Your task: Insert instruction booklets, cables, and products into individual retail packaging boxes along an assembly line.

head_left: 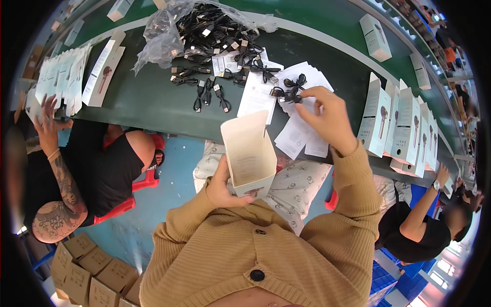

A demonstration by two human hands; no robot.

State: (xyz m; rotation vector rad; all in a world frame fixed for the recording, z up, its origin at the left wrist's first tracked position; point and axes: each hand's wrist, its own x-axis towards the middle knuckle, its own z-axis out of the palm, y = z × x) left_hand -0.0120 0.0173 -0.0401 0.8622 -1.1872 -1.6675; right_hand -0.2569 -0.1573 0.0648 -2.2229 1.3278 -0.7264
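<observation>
My left hand (228, 187) is closed round the lower part of a white carton (250, 158), tilted with its top flap up and its mouth facing me. The inside looks bare, though its bottom is partly hidden. Over the table, my right hand (327, 112) pinches a coiled black USB cable (289, 96) between thumb and fingertips. That cable lies above a fanned stack of white printed leaflets (312, 77), next to another coiled cable (295, 82). To the left lie several tied USB cables (220, 98) and a second pile of leaflets (253, 97).
A big heap of black cables (217, 30) spills from a clear plastic bag (161, 33) at the back. Printed cartons stand in rows at the left (61, 77) and right (383, 120). Co-workers sit on both sides. Brown cardboard boxes (94, 261) are stacked on the floor, lower left.
</observation>
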